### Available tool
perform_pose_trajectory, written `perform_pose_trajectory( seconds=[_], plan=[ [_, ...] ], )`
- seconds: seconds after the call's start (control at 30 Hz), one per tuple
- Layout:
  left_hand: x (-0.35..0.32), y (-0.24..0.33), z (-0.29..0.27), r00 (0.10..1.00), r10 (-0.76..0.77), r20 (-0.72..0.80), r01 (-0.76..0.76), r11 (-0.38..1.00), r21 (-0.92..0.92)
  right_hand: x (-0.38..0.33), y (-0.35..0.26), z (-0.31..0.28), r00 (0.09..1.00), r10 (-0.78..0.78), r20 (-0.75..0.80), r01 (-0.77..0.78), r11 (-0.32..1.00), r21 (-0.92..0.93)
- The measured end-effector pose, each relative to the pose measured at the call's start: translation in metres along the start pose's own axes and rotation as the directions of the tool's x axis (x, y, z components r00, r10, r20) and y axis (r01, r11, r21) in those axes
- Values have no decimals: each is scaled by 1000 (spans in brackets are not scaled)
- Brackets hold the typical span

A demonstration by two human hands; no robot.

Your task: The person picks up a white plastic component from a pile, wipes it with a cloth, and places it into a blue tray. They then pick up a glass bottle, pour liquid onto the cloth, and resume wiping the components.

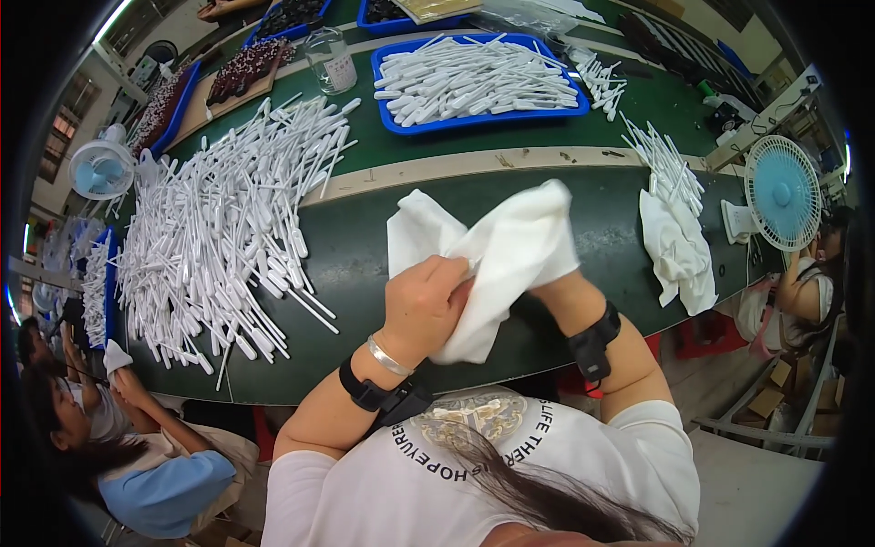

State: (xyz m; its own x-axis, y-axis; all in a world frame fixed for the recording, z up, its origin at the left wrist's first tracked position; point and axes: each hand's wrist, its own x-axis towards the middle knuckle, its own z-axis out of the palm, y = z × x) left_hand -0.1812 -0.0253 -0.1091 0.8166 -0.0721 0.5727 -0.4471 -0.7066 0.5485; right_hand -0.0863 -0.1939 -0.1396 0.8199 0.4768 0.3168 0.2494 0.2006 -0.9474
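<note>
A white cloth point(519, 251) is bunched up above the green work table, spread between my two hands. My left hand point(421, 305) is closed, its thumb and fingers pinching the cloth near its middle; whether anything else is in that pinch is hidden. The cloth drapes over my right hand point(567, 296), covering its fingers, so their grip does not show. Left of my hands lies a large heap of slim white plastic sticks point(214, 232) with thicker, rounded ends. More such sticks fill a blue tray point(398, 125) farther back.
On the right, a crumpled white cloth point(679, 251) lies below a small pile of white sticks point(663, 164), beside a fan point(782, 193). A clear glass bottle point(330, 62) stands behind the heap. A light strip point(437, 169) crosses the green table point(351, 246). Co-workers sit at both sides.
</note>
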Motion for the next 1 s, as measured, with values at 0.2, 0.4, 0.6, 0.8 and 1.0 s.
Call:
perform_pose_trajectory(
  seconds=[0.2,0.4,0.6,0.8,1.0],
  plan=[
    [2,0,-5,999,-46,-4,46,998,-34,11,-15,-8,946,85,-312,59,903,425],
    [6,-7,-10,812,-424,401,584,603,-543,5,-17,-30,960,54,-273,32,953,302],
    [8,-25,-12,658,-290,695,732,34,-680,14,-23,-25,894,-23,-447,15,1000,-21],
    [5,-26,7,628,-370,685,673,-184,-716,10,7,5,966,218,139,-181,953,-241],
    [1,-11,9,582,-589,561,681,-24,-732,-18,11,45,960,263,98,-262,965,-29]
  ],
)
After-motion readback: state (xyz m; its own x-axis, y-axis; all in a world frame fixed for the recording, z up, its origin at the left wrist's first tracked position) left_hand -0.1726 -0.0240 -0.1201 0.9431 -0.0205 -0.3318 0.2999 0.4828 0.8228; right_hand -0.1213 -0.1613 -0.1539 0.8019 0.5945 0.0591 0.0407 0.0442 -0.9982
